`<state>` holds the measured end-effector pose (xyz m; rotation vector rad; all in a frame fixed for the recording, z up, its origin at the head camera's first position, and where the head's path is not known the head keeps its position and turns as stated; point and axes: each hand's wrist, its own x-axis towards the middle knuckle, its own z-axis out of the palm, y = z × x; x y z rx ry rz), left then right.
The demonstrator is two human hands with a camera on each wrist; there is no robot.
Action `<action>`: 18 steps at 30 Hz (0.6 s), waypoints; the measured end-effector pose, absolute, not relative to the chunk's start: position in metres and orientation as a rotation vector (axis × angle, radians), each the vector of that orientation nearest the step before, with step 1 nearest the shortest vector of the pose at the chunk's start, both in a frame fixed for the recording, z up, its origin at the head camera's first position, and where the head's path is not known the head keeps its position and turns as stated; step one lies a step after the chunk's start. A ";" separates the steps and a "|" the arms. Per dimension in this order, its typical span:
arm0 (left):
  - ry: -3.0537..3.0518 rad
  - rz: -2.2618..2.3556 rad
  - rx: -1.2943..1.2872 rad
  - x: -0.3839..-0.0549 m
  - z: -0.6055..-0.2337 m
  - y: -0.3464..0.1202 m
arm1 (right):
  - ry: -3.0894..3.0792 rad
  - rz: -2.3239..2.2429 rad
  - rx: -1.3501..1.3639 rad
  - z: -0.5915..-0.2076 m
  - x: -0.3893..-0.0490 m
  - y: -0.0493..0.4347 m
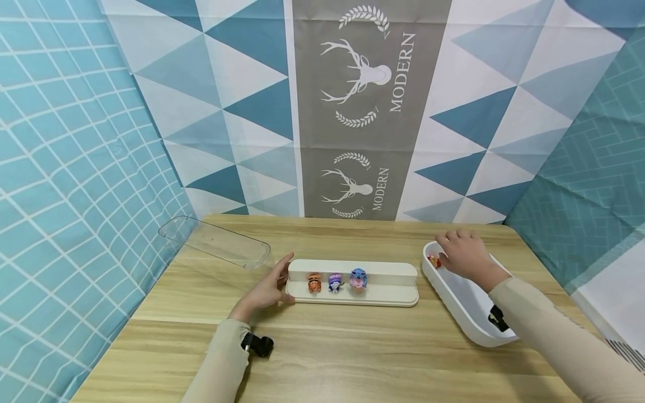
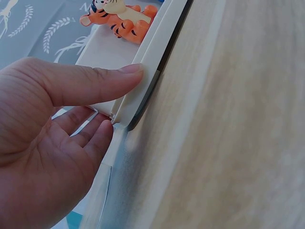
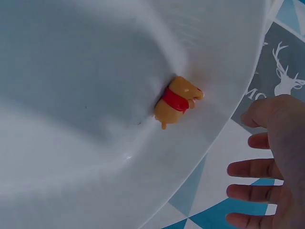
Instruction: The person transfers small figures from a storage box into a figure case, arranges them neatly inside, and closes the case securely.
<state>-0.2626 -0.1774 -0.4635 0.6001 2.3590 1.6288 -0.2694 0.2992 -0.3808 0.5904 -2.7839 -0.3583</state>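
Note:
A cream two-step display stand [image 1: 388, 295] lies crosswise on the table. My left hand [image 1: 266, 292] holds its left end, the thumb on the front edge and the other fingers around the end. On the stand's lower step sit an orange tiger figurine [image 1: 314, 282], a purple-and-white figurine [image 1: 335, 283] and a blue figurine [image 1: 358, 278] with a pink part. Over the far end of a white tub [image 1: 449, 299] hovers my right hand [image 1: 466, 257], fingers extended and apart. Inside, a yellow bear figurine [image 3: 174, 101] in a red shirt lies against the wall, untouched in the right wrist view.
A transparent cover [image 1: 216, 242] lies at the table's back left, beyond my left hand. Patterned cloth [image 1: 252, 112] hangs behind the wooden table [image 1: 353, 352] and along its sides. Each forearm wears a black strap with a camera.

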 end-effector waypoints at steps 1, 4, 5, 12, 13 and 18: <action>2.358 1.632 0.598 -0.263 -0.464 -0.177 | -2.802 -0.358 0.572 -0.382 -0.270 0.300; 2.361 1.630 0.599 -0.263 -0.464 -0.178 | -2.849 -0.371 0.523 -0.387 -0.273 0.301; 2.366 1.626 0.602 -0.264 -0.465 -0.178 | -2.862 -0.376 0.509 -0.389 -0.274 0.302; 2.373 1.616 0.606 -0.265 -0.468 -0.179 | -2.922 -0.352 0.430 -0.399 -0.277 0.303; 2.374 1.617 0.606 -0.265 -0.468 -0.179 | -2.932 -0.342 0.417 -0.400 -0.278 0.303; 2.378 1.617 0.601 -0.266 -0.468 -0.178 | -3.017 -0.266 0.330 -0.404 -0.280 0.301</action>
